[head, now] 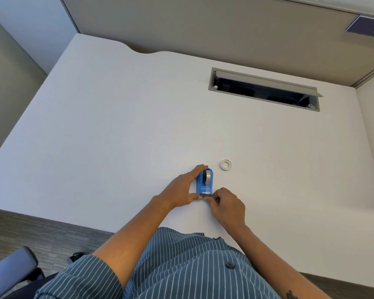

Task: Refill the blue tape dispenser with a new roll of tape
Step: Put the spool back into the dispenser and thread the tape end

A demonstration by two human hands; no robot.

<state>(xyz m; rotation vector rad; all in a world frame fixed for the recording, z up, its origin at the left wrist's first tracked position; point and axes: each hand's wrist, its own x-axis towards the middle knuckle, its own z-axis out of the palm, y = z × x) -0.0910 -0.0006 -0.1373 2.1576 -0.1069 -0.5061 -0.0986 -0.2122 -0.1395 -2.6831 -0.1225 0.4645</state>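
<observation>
Dispenser on desk, roll seated. Left hand clamped along its 9 o'clock side. Right hand pinches at cutter end, 6 o'clock. Spare ring lies at 1 o'clock. Likely feeding tape: brace body, pull straight.

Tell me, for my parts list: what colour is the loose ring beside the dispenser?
White; the ring shows in the head view.

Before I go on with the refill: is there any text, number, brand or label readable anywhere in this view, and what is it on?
"21": white digits on the dark blue sign on the partition at upper right, cut off by the frame edge, so the number is likely longer.
Blue tape dispenser: no readable brand or label.
White ring on the desk: no print visible.
</observation>
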